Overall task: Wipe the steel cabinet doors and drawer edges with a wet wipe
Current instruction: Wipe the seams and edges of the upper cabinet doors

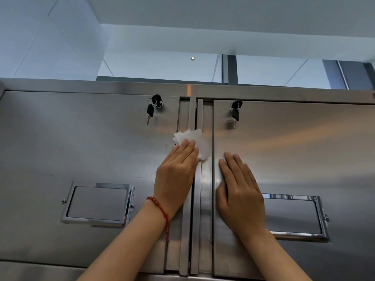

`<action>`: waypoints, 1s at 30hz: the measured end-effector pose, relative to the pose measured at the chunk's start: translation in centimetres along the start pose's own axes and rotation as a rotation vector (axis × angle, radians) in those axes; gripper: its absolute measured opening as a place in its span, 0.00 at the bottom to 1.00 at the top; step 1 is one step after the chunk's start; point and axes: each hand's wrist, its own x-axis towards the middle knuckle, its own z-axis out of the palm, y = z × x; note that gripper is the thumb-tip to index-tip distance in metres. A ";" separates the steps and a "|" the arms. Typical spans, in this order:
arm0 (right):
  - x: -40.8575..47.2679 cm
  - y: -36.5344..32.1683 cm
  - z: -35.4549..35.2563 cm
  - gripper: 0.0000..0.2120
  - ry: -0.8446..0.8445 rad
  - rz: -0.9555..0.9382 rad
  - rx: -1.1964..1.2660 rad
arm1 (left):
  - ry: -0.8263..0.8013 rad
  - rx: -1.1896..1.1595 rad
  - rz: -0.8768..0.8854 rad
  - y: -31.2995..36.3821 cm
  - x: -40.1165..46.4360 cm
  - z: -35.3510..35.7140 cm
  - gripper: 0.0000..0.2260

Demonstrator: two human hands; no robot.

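I'm looking up at two steel doors: the left door (81, 149) and the right door (294, 155), meeting at a vertical centre strip (194, 199). They look rigid, smooth and slick, so I'd expect a damp cloth to glide. My right hand (239, 195) lies flat with straight fingers on the right door's inner edge, holding nothing (probably just steadying it). My left hand (176, 177) presses the wipe (192, 138) flat against the left door's edge by the strip, fingers straight, not clenched. The wipe seems thin, limp and light, likely to bunch; I'd keep it under the palm. Keys (150, 112) hang above, easily snagged.
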 end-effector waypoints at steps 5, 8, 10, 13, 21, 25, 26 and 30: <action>-0.1 0.1 0.1 0.23 -0.001 0.002 0.009 | 0.000 0.019 0.019 -0.2 0.6 0.0 0.14; -0.1 0.1 0.1 0.23 -0.004 0.000 0.003 | 0.004 0.022 0.008 -0.1 0.6 0.0 0.14; -0.1 0.1 0.1 0.23 -0.006 0.001 -0.002 | 0.005 0.020 0.000 0.0 0.1 0.1 0.14; -0.1 0.2 0.1 0.23 -0.011 0.001 -0.009 | -0.008 0.020 0.004 0.2 -0.7 0.1 0.14; -0.1 0.1 0.1 0.23 -0.015 0.006 -0.006 | -0.009 0.025 0.003 0.1 0.0 -0.2 0.13; 0.0 0.1 0.1 0.23 -0.021 0.007 -0.009 | -0.014 0.017 -0.001 0.7 -1.5 -0.3 0.14; 0.0 0.1 0.1 0.23 -0.020 0.004 -0.012 | -0.016 0.021 0.003 0.7 -1.7 -0.3 0.14; 0.0 0.1 0.1 0.23 -0.016 0.003 -0.019 | -0.025 0.030 0.011 0.5 -1.2 -0.5 0.14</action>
